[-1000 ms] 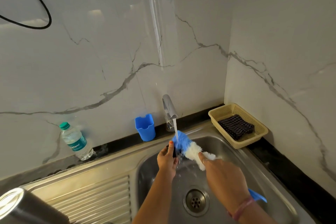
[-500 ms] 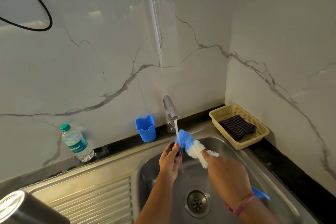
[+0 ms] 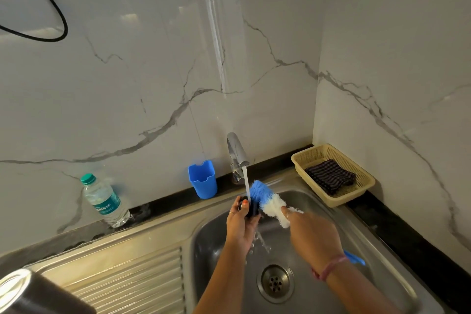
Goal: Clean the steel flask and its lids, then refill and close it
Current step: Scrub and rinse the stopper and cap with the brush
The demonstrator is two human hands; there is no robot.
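Two hands over the sink (image 3: 382, 250): left hand (image 3: 240, 224) fingers pinch a small dark lid (image 3: 251, 208) under the tap (image 3: 237, 153) stream, right hand (image 3: 314, 233) grips the brush (image 3: 267, 201) against it. Flask (image 3: 28, 293) sits on the drainboard, bottom left. Wet lid could slip from the pinch if the brush pushes hard, and drop toward the drain (image 3: 275, 283).

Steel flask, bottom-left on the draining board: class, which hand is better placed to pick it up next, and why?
Probably left. The left hand is nearer the steel flask, though it grips a dark lid; the right hand grips the brush.
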